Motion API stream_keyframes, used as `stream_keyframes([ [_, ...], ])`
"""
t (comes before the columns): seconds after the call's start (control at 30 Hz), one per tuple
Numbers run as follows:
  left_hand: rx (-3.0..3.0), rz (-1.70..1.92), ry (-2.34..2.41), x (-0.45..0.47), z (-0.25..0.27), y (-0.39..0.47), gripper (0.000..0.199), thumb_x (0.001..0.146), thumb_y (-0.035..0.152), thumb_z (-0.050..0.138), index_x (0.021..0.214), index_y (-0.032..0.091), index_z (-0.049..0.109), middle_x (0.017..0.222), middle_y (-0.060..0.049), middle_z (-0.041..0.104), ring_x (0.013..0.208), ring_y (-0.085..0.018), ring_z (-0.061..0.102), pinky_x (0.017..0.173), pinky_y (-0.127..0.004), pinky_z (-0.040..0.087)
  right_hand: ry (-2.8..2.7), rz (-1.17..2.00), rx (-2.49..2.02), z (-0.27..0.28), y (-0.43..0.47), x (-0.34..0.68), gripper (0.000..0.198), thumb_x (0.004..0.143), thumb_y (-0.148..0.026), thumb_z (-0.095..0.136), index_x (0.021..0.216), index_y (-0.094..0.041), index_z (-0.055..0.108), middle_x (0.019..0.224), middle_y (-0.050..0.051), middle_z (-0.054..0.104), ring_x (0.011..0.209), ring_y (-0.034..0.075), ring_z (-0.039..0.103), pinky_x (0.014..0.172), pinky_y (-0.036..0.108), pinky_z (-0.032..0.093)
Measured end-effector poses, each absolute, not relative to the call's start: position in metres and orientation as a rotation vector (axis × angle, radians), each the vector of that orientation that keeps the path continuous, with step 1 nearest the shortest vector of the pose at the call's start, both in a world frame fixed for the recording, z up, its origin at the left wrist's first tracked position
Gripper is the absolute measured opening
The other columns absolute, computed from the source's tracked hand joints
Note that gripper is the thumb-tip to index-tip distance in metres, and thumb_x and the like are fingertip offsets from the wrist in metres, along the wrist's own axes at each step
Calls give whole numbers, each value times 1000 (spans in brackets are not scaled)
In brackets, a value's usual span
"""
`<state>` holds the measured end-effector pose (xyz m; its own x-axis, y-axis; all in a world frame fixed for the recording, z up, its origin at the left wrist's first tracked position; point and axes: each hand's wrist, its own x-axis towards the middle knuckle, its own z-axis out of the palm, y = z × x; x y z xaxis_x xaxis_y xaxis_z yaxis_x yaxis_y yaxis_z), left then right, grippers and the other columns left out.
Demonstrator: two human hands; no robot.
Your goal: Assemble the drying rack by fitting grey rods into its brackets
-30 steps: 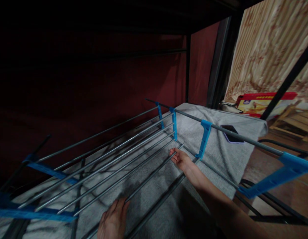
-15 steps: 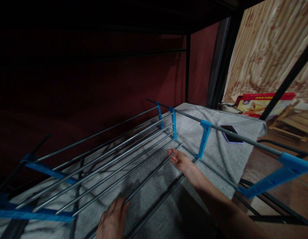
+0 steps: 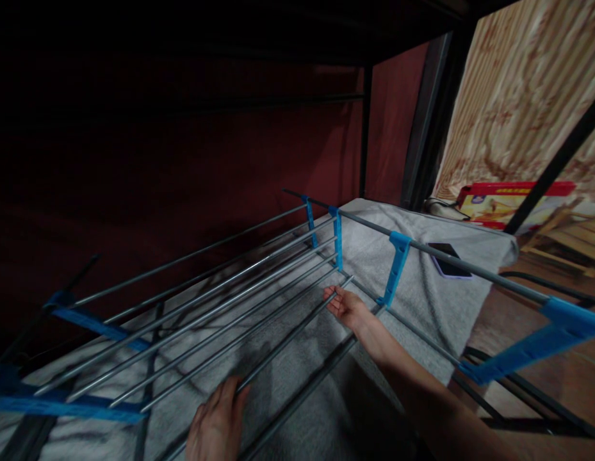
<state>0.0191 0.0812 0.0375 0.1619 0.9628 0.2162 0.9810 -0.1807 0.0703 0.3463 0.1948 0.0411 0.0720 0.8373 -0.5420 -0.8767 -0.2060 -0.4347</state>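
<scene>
My right hand [image 3: 344, 307] pinches a grey metal tube [image 3: 287, 342] near its far end, the tip sticking out past the fingers. My left hand [image 3: 215, 422] is closed round the same tube nearer to me. The tube runs slantwise over a rack of thin tubes with blue plastic brackets. The tube's end points toward a blue bracket [image 3: 338, 238], apart from it. Several tubes [image 3: 230, 282] span from that side to a blue bracket [image 3: 66, 412] at the left. Another blue bracket [image 3: 394, 269] stands right of my right hand, and a further one [image 3: 532, 342] lies at the far right.
Grey cloth [image 3: 374, 224] covers the surface under the rack. A phone [image 3: 448, 259] lies on it, behind the rack's long side tube. Beyond are a red and yellow box [image 3: 513, 198], a wooden stool [image 3: 570, 237] and a patterned curtain [image 3: 508, 96]. Dark frame posts [image 3: 367, 128] stand around.
Hardly anything differs. The view has shifted slightly, and both hands keep the same hold on the tube.
</scene>
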Motion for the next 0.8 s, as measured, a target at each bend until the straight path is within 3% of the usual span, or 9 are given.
stream_keyframes([
  [0.23, -2302, -82, -1980, 24, 43, 79, 44, 96, 28, 28, 111, 22, 69, 115, -8, 73, 104, -24, 68, 85, -40, 52, 73, 1559, -876, 36, 197, 347, 14, 91, -10, 52, 80, -17, 56, 65, 1, 65, 53, 11, 62, 56, 20, 54],
  [0.43, -2373, -253, -1910, 19, 32, 81, 41, 95, 33, 33, 107, 22, 71, 110, -6, 75, 99, -21, 71, 86, -35, 55, 90, 1534, -841, 42, 193, 348, 20, 96, -23, 46, 80, -18, 56, 63, 1, 64, 53, 13, 62, 54, 24, 54],
  [0.63, -2347, -465, -1974, 19, 33, 81, 39, 91, 45, 42, 106, 22, 69, 101, -6, 76, 90, -23, 72, 81, -34, 57, 66, 1507, -836, 45, 189, 348, 22, 97, -24, 45, 80, -18, 57, 67, 3, 67, 57, 14, 64, 56, 25, 55],
  [0.8, -2216, -384, -2101, 27, 51, 71, 29, 92, 31, 42, 107, 22, 65, 107, -6, 74, 94, -22, 70, 85, -35, 51, 45, 1539, -865, 39, 189, 362, 26, 98, -25, 43, 78, -18, 59, 67, 0, 67, 59, 13, 65, 59, 24, 55],
])
